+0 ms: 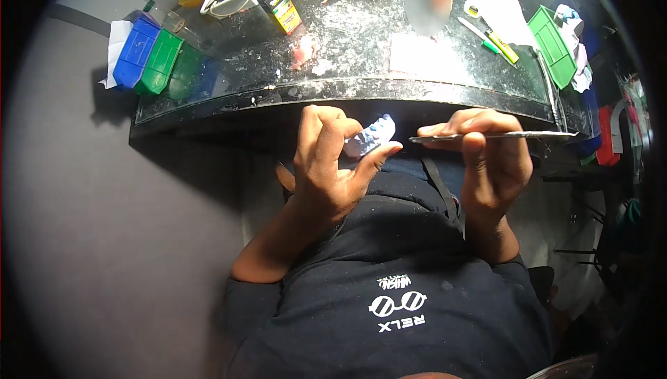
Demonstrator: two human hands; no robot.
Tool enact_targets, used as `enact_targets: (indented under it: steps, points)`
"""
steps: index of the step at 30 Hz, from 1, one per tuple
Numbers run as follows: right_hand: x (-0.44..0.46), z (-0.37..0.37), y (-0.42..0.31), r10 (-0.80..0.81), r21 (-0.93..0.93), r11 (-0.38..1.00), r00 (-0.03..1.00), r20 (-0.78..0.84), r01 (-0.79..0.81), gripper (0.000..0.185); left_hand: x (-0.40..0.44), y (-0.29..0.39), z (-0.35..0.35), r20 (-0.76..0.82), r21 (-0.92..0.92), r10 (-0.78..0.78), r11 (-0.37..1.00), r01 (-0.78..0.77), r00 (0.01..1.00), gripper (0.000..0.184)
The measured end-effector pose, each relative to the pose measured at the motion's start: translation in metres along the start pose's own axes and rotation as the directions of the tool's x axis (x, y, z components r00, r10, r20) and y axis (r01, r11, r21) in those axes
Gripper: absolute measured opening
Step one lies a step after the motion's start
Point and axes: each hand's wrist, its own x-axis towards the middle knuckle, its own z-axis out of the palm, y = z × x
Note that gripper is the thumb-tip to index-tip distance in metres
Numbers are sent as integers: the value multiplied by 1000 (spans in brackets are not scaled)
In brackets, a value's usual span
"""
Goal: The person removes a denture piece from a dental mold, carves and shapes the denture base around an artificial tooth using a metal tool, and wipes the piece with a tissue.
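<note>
My left hand (pixel 325 160) is closed on a small pale blue dental cast (pixel 372 136), pinched between the thumb below and the fingers behind it. Its bumpy, tooth-like edge faces up and to the right. A slim metal hand tool (pixel 542 134), like a dental wax carver, lies nearly level in my right hand (pixel 490 160), gripped between thumb and fingers. Its dark tip points left at the cast, a short gap away from it. Both hands are in front of the bench's near edge, above my lap.
The dark, dusty bench (pixel 354 38) curves across the top. Blue bins (pixel 137 52) and green bins (pixel 161 63) stand at its left end, another green bin (pixel 554 47) at the right. A small box (pixel 279 7), pinkish scraps (pixel 302 52), and a yellow marker (pixel 504 47) lie on it.
</note>
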Motion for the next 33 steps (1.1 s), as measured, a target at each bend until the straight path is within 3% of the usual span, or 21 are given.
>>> enact_targets:
  steps: [2, 12, 18, 24, 27, 31, 33]
  points:
    - [-2, 5, 5, -6, 23, 1000, 1000, 25, 5, 16, 0, 1, -1, 0, 59, 81, 995, -81, 997, 42]
    - [1, 19, 15, 91, 55, 994, 996, 6, -91, 14, -1, 3, 1, -23, 64, 146, 988, -144, 989, 42]
    - [-1, 20, 15, 147, 144, 980, 988, -37, -140, 14, -1, 8, -1, 23, 36, 100, 994, -101, 995, 39]
    - [-2, 14, 19, 99, 36, 994, 995, 4, -99, 13, -1, 11, -2, 39, 45, 122, 991, -123, 992, 38]
    - [-1, 19, 17, 124, 150, 981, 992, -18, -120, 13, 0, 13, -3, 51, 48, 135, 989, -138, 990, 38]
    - [-1, 17, 17, 100, 61, 993, 995, 22, -101, 13, -1, 12, -4, 69, 67, 159, 984, -164, 985, 38]
    - [-1, 24, 12, 170, 100, 981, 985, -20, -167, 13, -3, 11, -4, 78, 77, 171, 981, -177, 982, 38]
